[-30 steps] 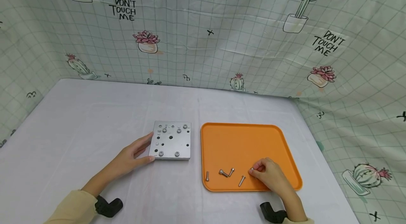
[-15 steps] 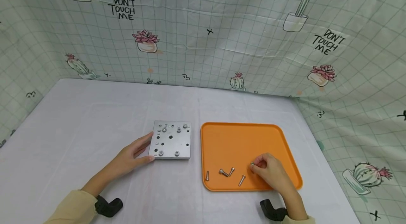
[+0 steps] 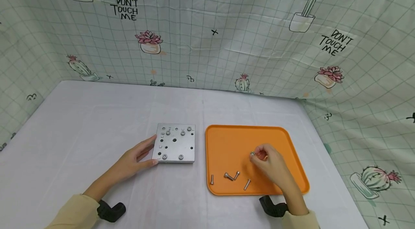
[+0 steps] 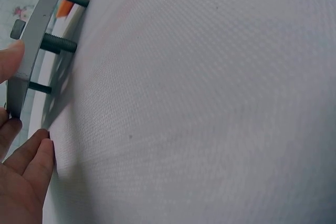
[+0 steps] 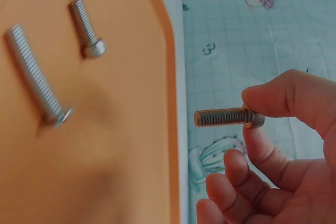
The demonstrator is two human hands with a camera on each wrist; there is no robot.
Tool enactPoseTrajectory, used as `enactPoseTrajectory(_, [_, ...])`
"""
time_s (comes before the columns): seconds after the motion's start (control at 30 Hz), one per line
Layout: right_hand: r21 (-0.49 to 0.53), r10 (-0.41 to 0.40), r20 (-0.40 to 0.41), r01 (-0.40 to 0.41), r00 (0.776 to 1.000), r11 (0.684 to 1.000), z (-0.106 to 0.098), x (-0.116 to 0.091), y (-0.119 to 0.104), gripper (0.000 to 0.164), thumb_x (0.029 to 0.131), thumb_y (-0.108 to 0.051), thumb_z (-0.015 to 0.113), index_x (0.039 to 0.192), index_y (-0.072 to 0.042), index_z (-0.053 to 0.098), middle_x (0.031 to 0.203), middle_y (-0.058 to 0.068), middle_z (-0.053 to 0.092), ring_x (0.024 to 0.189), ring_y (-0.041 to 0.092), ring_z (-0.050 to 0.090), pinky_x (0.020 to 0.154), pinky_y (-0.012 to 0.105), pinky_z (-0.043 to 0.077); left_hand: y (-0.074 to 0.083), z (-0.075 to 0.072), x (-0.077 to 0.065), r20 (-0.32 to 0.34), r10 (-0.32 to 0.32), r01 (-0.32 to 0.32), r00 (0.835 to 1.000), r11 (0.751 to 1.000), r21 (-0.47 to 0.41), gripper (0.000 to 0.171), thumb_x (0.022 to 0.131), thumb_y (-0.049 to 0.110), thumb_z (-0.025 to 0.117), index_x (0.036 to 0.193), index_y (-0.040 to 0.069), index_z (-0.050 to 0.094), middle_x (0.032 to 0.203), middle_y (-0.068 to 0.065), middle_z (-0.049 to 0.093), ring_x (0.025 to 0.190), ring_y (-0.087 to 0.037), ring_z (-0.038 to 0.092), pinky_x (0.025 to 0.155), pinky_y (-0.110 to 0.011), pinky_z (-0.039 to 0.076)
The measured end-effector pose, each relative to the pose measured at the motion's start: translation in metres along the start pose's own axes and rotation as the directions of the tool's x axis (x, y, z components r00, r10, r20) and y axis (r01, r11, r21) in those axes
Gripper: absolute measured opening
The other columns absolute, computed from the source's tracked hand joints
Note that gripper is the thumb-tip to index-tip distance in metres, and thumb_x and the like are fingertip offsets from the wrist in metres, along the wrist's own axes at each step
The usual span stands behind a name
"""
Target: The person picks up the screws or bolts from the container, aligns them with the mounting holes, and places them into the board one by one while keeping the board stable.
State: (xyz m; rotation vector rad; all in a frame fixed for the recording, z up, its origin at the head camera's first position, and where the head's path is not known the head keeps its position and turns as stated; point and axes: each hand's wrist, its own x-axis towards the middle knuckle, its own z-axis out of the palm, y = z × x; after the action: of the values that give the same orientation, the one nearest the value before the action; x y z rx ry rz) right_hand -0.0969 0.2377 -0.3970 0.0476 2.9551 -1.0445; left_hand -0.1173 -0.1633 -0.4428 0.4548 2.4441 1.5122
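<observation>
Likely transfer step: over an orange rectangular tray [image 3: 230,146], the right hand [image 3: 271,164] pinches a silver threaded metal screw [image 5: 223,117], seemingly next needing alignment above the square silver-metal plate [image 3: 176,147] the left hand [image 3: 137,156] grips alongside.

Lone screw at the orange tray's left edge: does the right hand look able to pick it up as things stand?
Probably not straight away: the right hand already pinches another screw. Otherwise the way looks free; nothing covers the lone screw.
</observation>
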Motion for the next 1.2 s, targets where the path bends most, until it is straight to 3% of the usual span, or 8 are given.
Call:
enactPoseTrajectory(0.4, [0.083,-0.113,0.06,0.107,0.992,0.991,0.016,0.03,-0.04,0.018,0.085,-0.02,0.067,0.092,-0.007,0.056,0.087,0.006,0.055,0.079,0.016,0.048,0.066,0.023,0.045,-0.001,0.0,0.0,-0.008,-0.003,0.003,1.0,1.0,0.009,0.078,0.083,0.023,0.07,0.146,0.003,0.028,0.151,-0.02,0.026,0.136,-0.037,0.031,0.108,-0.039,0.033])
enactPoseTrajectory(0.7, [0.158,-0.263,0.086,0.248,0.961,0.956,0.036,0.048,-0.068,0.016,0.083,-0.022,0.07,0.091,-0.011,0.061,0.087,0.005,0.055,0.077,0.015,0.049,0.067,0.024,0.047,0.001,-0.001,0.0,-0.007,-0.01,0.01,1.0,1.0,0.01,0.078,0.083,0.025,0.07,0.146,0.004,0.028,0.151,-0.019,0.026,0.136,-0.037,0.032,0.109,-0.039,0.033])
enactPoseTrajectory(1.2, [0.272,-0.331,0.146,0.284,0.932,0.919,0.074,0.066,-0.112,0.013,0.081,-0.02,0.072,0.09,-0.013,0.065,0.082,0.004,0.053,0.075,0.015,0.049,0.064,0.022,0.045,0.0,-0.001,0.001,-0.007,-0.001,0.001,1.0,0.999,0.032,0.079,0.083,0.026,0.07,0.146,0.004,0.028,0.151,-0.019,0.027,0.136,-0.037,0.031,0.109,-0.039,0.033])
